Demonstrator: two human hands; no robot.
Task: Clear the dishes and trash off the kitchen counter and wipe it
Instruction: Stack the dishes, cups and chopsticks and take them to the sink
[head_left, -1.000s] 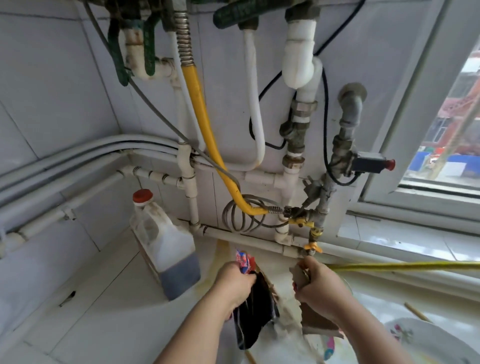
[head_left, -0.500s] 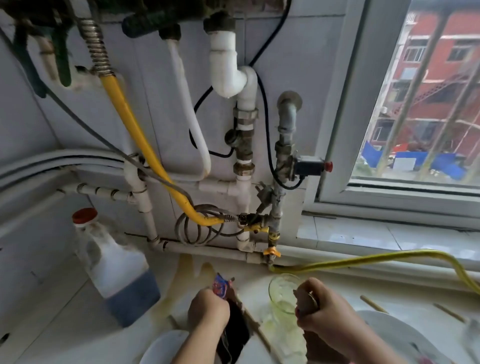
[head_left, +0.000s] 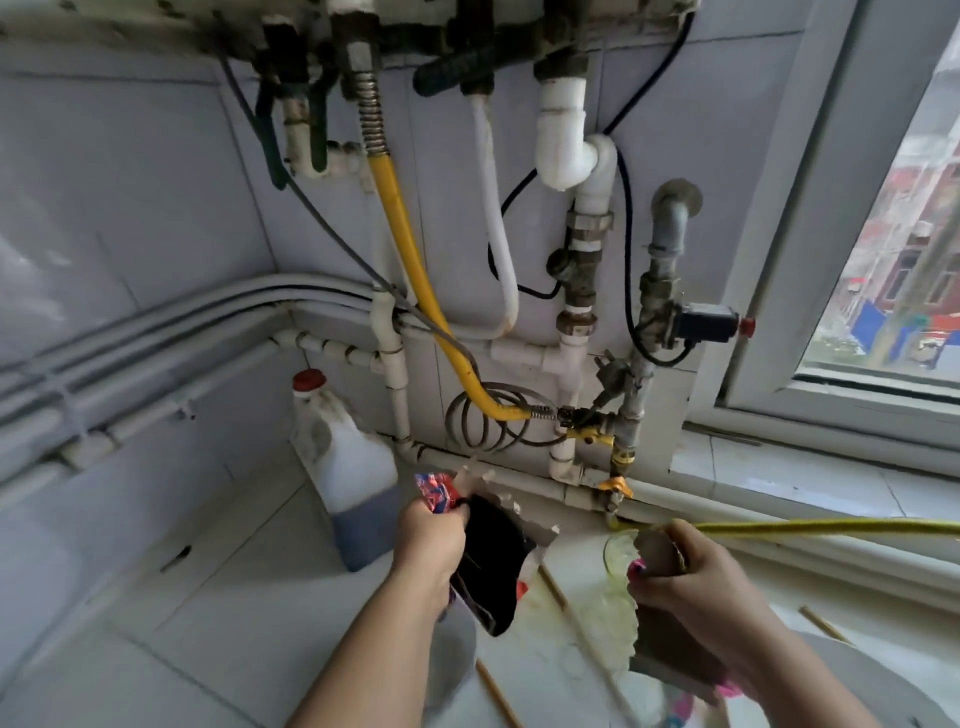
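Observation:
My left hand (head_left: 431, 540) is closed around a red and blue wrapper (head_left: 434, 491) and a black bag (head_left: 493, 566) that hangs below it over the white counter (head_left: 218, 597). Torn pale cardboard (head_left: 540, 530) sticks out behind the bag. My right hand (head_left: 696, 577) grips a piece of brown cardboard trash (head_left: 670, 660), raised above a white plate (head_left: 852, 680). A greenish glass (head_left: 615, 553) stands between the hands, just left of my right hand. A second white dish (head_left: 457, 660) lies partly under my left forearm. Chopsticks (head_left: 550, 587) lie on the counter.
A plastic jug (head_left: 348, 483) with dark liquid and a red cap stands in the corner, left of my left hand. White pipes, a yellow gas hose (head_left: 410, 244) and valves cover the wall behind. A thin yellow hose (head_left: 831, 527) runs right along the sill. A window (head_left: 893, 234) is at right.
The view swung right, then back left. Both hands keep their hold on the trash and now sit farther apart, with the glass showing between them.

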